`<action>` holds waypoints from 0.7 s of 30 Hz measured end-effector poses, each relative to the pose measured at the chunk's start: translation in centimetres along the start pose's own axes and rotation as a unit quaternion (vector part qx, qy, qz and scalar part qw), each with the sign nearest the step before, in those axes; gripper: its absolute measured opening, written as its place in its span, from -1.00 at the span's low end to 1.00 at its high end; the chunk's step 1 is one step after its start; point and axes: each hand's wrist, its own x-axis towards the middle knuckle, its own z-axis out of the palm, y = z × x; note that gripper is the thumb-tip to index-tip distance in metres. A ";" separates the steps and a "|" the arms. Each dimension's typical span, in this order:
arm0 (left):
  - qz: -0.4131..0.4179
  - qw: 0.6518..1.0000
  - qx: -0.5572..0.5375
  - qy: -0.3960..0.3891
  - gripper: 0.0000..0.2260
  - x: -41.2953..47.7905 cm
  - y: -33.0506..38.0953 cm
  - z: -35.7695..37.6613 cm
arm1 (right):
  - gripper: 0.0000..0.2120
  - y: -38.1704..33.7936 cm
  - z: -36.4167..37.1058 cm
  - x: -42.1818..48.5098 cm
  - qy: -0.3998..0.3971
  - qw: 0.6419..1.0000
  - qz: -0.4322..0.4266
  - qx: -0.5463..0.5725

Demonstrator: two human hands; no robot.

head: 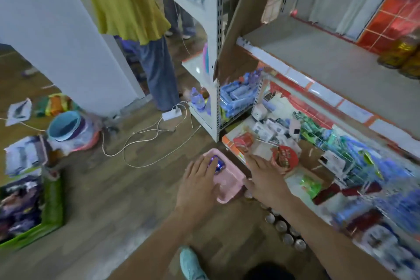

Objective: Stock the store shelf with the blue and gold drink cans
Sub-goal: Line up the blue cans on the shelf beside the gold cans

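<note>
A pink basket [229,185] sits on the wooden floor in front of the shelf unit. Inside it lies a blue and gold can [218,164], partly covered by my left hand [198,183], whose spread fingers reach over it. My right hand [264,177] hovers open just right of the basket, fingers apart. Several can tops [285,228] stand in a row on the floor beneath my right forearm. On the grey upper shelf [318,61] at the far right stand gold cans [400,54]. The picture is blurred.
A person in a yellow top [122,2] stands at the back. White cables [145,138] and a power strip lie on the floor. A blue bucket [64,126] and a green box [52,207] sit at the left. Lower shelves [341,154] hold packed goods.
</note>
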 end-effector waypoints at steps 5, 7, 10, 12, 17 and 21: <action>0.066 0.997 0.006 -0.029 -0.38 3.0 -5.6 -1.4 | -0.32 -4.4 1.9 3.1 0.014 0.998 0.056 0.026; 0.083 0.996 0.003 -0.040 -0.38 4.7 -7.2 -1.6 | -0.32 -5.1 2.3 4.4 0.023 0.996 0.078 0.024; 0.117 0.991 0.002 -0.069 -0.37 7.8 -9.0 -1.3 | -0.33 -5.1 3.0 7.2 0.020 0.993 0.116 0.020; 0.140 0.987 0.005 -0.084 -0.38 9.9 -10.2 -0.8 | -0.32 -4.7 3.9 9.4 0.008 0.989 0.144 0.027; 0.185 0.976 0.005 -0.115 -0.39 16.1 -14.0 2.3 | -0.32 -3.6 6.8 14.9 0.005 0.980 0.198 0.030; 0.224 0.963 -0.001 -0.149 -0.42 20.5 -16.4 5.0 | -0.41 -3.4 8.1 18.4 0.031 0.970 0.231 0.064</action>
